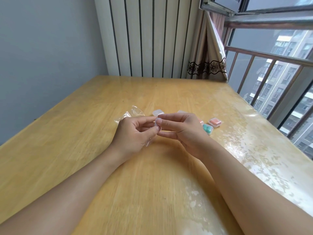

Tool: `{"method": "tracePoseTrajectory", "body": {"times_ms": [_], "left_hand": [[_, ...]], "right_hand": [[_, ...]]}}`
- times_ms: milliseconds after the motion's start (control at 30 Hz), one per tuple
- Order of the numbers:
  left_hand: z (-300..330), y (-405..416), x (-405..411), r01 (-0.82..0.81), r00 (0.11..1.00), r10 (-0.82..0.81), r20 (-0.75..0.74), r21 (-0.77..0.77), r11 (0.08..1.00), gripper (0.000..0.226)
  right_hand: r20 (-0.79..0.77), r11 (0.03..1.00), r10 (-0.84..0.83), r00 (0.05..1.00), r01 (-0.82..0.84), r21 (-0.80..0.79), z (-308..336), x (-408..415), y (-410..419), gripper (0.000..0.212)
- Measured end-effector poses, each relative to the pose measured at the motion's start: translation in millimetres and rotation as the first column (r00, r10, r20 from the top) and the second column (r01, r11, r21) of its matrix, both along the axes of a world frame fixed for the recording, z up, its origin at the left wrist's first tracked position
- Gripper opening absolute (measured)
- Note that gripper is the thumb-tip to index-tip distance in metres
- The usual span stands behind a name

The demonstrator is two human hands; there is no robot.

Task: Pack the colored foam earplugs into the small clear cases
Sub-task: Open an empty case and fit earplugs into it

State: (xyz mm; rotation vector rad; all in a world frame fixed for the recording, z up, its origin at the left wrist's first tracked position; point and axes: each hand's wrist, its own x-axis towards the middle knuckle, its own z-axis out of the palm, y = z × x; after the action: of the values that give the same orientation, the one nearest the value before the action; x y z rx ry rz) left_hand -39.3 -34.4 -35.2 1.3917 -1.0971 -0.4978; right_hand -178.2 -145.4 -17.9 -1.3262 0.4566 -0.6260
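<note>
On the bench (84, 133) the left hand (133, 133) and the right hand (183, 128) meet at the middle, with a plastic bag (131, 113) behind the left one, two empty cases (158, 112) behind both, and two filled cases (214, 122) just right of the right hand.

A small clear case (157, 125) is held between both hands above the worktop. Two empty clear cases (158, 112) lie behind it. On the right, a case with green earplugs (207, 129) and a case with orange earplugs (214, 122) lie closed.
</note>
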Motion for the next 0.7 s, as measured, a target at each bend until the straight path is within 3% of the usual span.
{"method": "tracePoseTrajectory", "body": {"times_ms": [167,333,567,700], "left_hand": [[-2,-1,0,-0.043,0.999,0.043,0.014,0.016,0.999,0.023],[0,1,-1,-0.021,1.0,0.021,0.02,0.001,1.0,0.016],[-1,-3,1,0.042,0.998,-0.039,-0.055,0.061,0.997,0.03],[-2,-2,1,0.047,0.999,-0.047,-0.001,0.078,0.996,0.023]], "right_hand": [[-0.022,0.991,-0.057,0.998,0.054,-0.122,-1,6,7,0.013],[-0.031,0.989,-0.027,0.999,0.022,-0.147,-1,4,10,0.007],[-0.104,0.997,-0.03,0.994,0.023,-0.072,2,-8,-3,0.021],[-0.202,0.984,-0.109,0.973,0.077,-0.159,3,-13,-12,0.021]]}}
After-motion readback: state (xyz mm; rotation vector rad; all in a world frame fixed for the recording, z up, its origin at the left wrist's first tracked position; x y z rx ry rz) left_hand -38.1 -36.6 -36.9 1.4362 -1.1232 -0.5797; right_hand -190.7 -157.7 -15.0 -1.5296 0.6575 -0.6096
